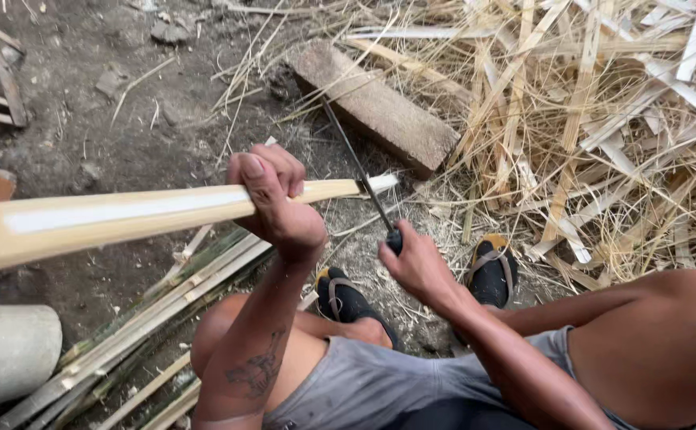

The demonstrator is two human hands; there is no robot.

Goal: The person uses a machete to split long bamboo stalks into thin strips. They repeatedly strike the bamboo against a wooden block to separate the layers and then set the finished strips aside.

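Bamboo slat (125, 215), pale yellow, long, runs from far left of frame to its tip just past your left hand (272, 199). Your left hand is curled tight around the slat near that tip, fingers wrapped over the top, thumb side toward you. Your right hand (415, 263) sits lower and to the right of the left, closed on the dark handle of a knife (360, 179). The thin blade rises away from that hand and meets the slat tip just beyond your left fingers, blade touching the split end.

Past the blade, further from both hands, a weathered wooden block (380, 107) lies on the dirt ground (109, 119). Right of your right hand, a big heap of bamboo shavings (602, 127) and split strips. Below your left hand, a bundle of green-edged bamboo strips (149, 326) lies on the ground. Near your right wrist, both feet in black sandals (491, 271) with yellow soles. Grey cylinder (5, 350) at lower left, well apart from either hand.
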